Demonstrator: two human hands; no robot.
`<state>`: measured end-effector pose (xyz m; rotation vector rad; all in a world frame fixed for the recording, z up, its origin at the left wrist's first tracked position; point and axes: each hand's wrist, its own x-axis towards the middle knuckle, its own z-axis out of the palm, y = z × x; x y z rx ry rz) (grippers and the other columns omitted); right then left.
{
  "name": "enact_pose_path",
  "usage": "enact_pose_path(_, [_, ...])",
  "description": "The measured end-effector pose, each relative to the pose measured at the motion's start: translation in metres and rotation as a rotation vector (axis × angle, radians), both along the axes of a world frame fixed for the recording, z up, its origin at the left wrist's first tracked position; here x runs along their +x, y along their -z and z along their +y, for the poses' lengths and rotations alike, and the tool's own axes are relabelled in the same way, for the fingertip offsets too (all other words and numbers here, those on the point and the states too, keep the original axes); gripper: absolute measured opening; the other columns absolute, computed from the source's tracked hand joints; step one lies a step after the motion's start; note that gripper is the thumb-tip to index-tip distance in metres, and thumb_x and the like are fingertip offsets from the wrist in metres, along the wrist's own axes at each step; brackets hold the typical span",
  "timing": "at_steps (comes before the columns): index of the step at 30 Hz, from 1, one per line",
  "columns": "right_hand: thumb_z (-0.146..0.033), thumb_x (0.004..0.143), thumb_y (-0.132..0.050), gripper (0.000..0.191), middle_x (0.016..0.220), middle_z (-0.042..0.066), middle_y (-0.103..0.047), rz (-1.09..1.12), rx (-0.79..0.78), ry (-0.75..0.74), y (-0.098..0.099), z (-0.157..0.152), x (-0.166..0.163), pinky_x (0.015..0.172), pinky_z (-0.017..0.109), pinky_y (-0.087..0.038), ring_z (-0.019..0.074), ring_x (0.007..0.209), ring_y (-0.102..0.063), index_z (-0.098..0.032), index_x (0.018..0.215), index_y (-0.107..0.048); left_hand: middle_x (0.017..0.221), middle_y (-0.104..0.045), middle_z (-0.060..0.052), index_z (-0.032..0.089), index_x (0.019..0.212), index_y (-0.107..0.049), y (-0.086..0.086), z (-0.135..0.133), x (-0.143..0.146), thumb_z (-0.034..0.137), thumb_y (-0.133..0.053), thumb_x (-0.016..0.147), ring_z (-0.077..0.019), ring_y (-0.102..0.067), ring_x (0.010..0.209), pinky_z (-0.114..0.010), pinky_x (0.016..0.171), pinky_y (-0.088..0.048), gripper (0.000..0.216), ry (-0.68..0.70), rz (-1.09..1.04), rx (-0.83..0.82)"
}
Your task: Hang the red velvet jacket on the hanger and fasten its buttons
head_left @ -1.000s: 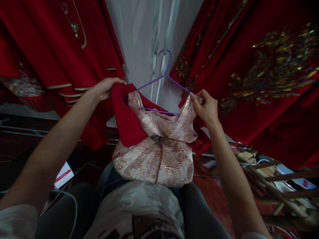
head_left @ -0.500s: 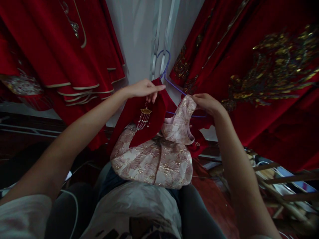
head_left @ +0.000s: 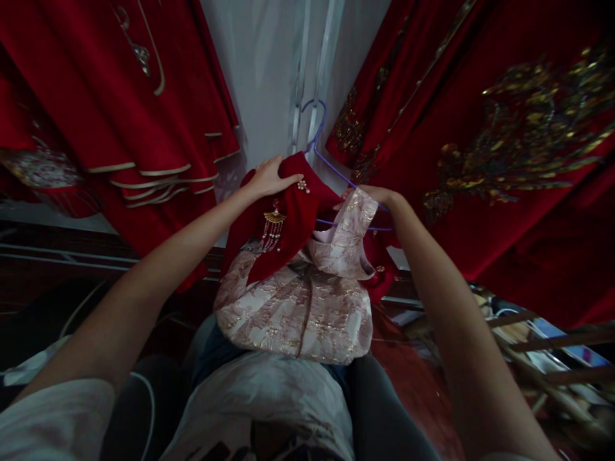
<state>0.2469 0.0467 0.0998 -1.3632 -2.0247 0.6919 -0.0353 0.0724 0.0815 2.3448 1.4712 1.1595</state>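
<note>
A small pink-and-gold brocade garment [head_left: 298, 307] hangs from a purple wire hanger [head_left: 317, 137] in front of me. A red velvet outer layer [head_left: 288, 224] with a gold tassel ornament [head_left: 272, 227] drapes over its left shoulder. My left hand [head_left: 271, 176] lies on top of the red layer near the hanger's neck, fingers curled over the cloth. My right hand [head_left: 379, 195] grips the pink garment's right shoulder at the hanger's arm; its fingers are mostly hidden behind the fabric.
Red embroidered garments hang on both sides: plain red with gold trim [head_left: 120, 115] at left, heavy gold embroidery [head_left: 519, 128] at right. A pale wall with metal rails [head_left: 307, 64] runs between them. Wooden slats and clutter [head_left: 538, 346] lie at lower right.
My left hand swung the red layer from the far left over the hanger's left shoulder, showing the tassel. My right hand shifted slightly, staying on the pink shoulder.
</note>
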Motion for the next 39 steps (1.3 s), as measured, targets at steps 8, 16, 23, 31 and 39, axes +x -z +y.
enact_pose_path(8, [-0.022, 0.054, -0.076, 0.033, 0.066, 0.001, -0.061, -0.222, 0.448, 0.458, -0.015, -0.033, 0.056, 0.06, 0.028, -0.041, 0.0146, 0.06, -0.053, -0.016, 0.084, -0.062, 0.123, -0.056, -0.015, 0.014, 0.123, -0.046, 0.005, 0.005, -0.011, 0.034, -0.058, 0.076, -0.0323, -0.048, 0.12, -0.051, 0.105, -0.032, 0.052, 0.075, 0.149, 0.072])
enact_pose_path(16, [-0.058, 0.06, -0.076, 0.043, 0.057, 0.0, -0.056, -0.435, 0.34, 0.383, -0.034, -0.11, 0.064, 0.049, 0.028, -0.032, 0.0124, 0.048, -0.045, -0.019, 0.072, -0.059, 0.128, -0.047, -0.022, 0.012, 0.122, -0.042, 0.016, -0.008, -0.006, 0.04, -0.051, 0.083, -0.0397, -0.037, 0.128, -0.054, 0.107, -0.024, 0.048, -0.003, 0.191, 0.121])
enact_pose_path(23, [-0.05, 0.081, -0.058, 0.031, 0.058, -0.002, -0.05, -0.261, 0.432, 0.357, 0.004, -0.105, -0.004, 0.051, 0.027, -0.03, 0.0127, 0.05, -0.042, -0.022, 0.074, -0.045, 0.123, -0.051, -0.019, 0.015, 0.12, -0.043, 0.01, -0.022, -0.005, 0.057, -0.046, 0.084, -0.038, -0.041, 0.125, -0.054, 0.105, -0.027, 0.056, 0.019, 0.171, 0.075])
enact_pose_path(31, [-0.032, 0.086, -0.048, 0.01, 0.073, 0.002, -0.055, -0.119, 0.432, 0.071, 0.045, -0.077, -0.114, 0.059, 0.028, -0.035, 0.0175, 0.06, -0.05, -0.023, 0.088, -0.042, 0.125, -0.052, -0.021, 0.016, 0.121, -0.045, 0.011, -0.027, -0.002, 0.071, -0.046, 0.078, -0.0398, -0.039, 0.129, -0.055, 0.105, -0.026, 0.069, -0.088, 0.062, 0.075])
enact_pose_path(39, [-0.028, 0.078, -0.054, 0.018, 0.068, -0.002, -0.051, -0.082, 0.38, 0.034, 0.054, -0.09, -0.107, 0.055, 0.026, -0.033, 0.0135, 0.055, -0.044, -0.024, 0.09, -0.041, 0.12, -0.058, -0.024, 0.008, 0.12, -0.052, 0.002, -0.009, 0.026, 0.054, -0.046, 0.084, -0.0402, -0.041, 0.129, -0.057, 0.108, -0.022, 0.058, -0.214, -0.039, -0.015])
